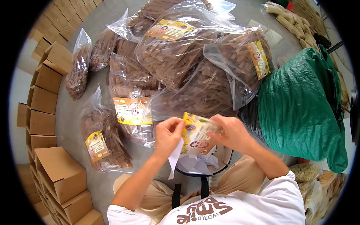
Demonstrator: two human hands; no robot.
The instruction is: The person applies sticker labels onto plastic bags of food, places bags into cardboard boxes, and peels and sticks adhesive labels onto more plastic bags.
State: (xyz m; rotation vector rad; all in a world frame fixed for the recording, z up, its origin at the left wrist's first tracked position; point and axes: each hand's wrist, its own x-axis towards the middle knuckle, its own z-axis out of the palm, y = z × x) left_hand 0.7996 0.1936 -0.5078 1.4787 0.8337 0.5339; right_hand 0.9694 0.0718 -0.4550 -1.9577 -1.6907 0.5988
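Observation:
My left hand (168,133) pinches the upper left edge of a printed yellow and brown label (195,140), with a strip of white backing paper (174,157) hanging below those fingers. On the label's right side, my right hand (234,131) grips it between thumb and fingers, slightly blurred. Beneath the label, a round dark-rimmed container (229,165) between my legs holds crumpled white paper (195,165). Just beyond my hands lies a clear bag of brown flat strips (195,93). Left of them, another bag (131,80) carries a similar label (133,110).
More bags of brown strips (107,142) lie on the grey floor, several labelled. Open cardboard boxes (62,168) line the left side. A large green woven sack (300,108) stands at right, near pale bundles (292,22) at the back and others (309,176) at lower right.

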